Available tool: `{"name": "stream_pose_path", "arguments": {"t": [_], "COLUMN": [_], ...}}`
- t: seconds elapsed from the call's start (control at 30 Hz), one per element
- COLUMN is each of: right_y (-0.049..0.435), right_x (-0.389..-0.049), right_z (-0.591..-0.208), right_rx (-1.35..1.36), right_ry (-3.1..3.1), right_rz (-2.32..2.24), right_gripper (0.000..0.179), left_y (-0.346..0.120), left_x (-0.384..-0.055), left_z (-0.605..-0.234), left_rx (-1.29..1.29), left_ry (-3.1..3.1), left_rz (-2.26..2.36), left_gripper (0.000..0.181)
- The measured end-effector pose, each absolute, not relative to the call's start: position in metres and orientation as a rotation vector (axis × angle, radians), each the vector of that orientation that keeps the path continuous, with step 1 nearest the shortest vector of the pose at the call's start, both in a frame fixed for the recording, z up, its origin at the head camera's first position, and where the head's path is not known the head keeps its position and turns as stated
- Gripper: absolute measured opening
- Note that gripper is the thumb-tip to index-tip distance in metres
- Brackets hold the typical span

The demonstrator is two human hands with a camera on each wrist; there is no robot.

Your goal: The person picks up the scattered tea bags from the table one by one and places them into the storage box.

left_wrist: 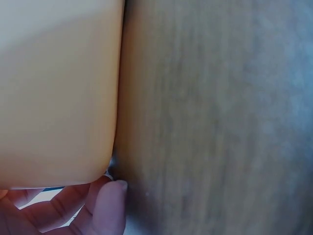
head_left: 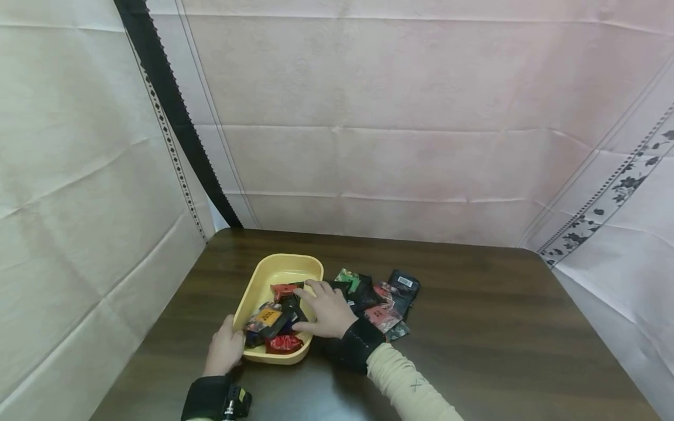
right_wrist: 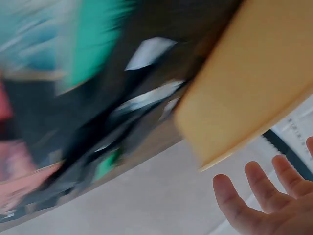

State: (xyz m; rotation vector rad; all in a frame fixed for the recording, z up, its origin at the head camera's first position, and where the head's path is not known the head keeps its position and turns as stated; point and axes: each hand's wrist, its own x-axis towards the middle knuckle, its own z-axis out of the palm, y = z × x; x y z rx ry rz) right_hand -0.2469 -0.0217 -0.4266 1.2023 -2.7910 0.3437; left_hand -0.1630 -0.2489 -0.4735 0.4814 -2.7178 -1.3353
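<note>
A yellow plastic basket (head_left: 253, 294) stands on the table with several small snack packets inside, among them a black-and-orange packet (head_left: 268, 317) and a red packet (head_left: 284, 344). My left hand (head_left: 225, 347) grips the basket's left side near its front corner. In the left wrist view, curled fingers (left_wrist: 108, 208) lie against the basket wall (left_wrist: 58, 107). Over the basket's right rim hovers my right hand (head_left: 329, 310), its fingers spread with nothing visibly held. The right wrist view shows those fingers (right_wrist: 264, 188) apart beside the basket's outer wall (right_wrist: 244, 88).
Right of the basket lies a loose pile of packets: a black-and-green packet (head_left: 360, 286), a pink packet (head_left: 383, 316) and a dark packet with a white label (head_left: 405, 286). The brown wooden table (head_left: 500, 327) is bordered by pale hanging cloth (head_left: 389, 117).
</note>
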Motion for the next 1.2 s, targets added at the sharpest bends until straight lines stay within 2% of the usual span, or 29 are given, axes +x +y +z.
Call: {"name": "stream_pose_path", "arguments": {"t": [0.2, 0.4, 0.73, 1.07, 1.2], "right_y": [0.008, 0.017, 0.011, -0.005, -0.013], "right_x": [-0.264, -0.278, -0.3, -0.315, -0.316], "right_z": [-0.442, -0.451, -0.465, -0.467, -0.469], "right_rx": [1.1, 1.038, 0.938, 0.853, 0.868], "right_ry": [-2.79, -2.829, -2.954, -3.002, -3.005], "right_rz": [0.361, 0.413, 0.2, 0.017, -0.021], "right_gripper": [0.068, 0.065, 0.069, 0.085, 0.087], "left_y": [-0.25, -0.254, -0.251, -0.25, -0.251], "left_x": [-0.165, -0.163, -0.165, -0.166, -0.165], "left_z": [-0.475, -0.476, -0.477, -0.477, -0.479], "left_rx": [0.489, 0.5, 0.51, 0.529, 0.553], "left_ry": [-2.743, -2.727, -2.727, -2.718, -2.722], "left_rz": [-1.364, -1.365, -1.367, -1.367, -1.379], "left_gripper": [0.029, 0.03, 0.032, 0.035, 0.035]}}
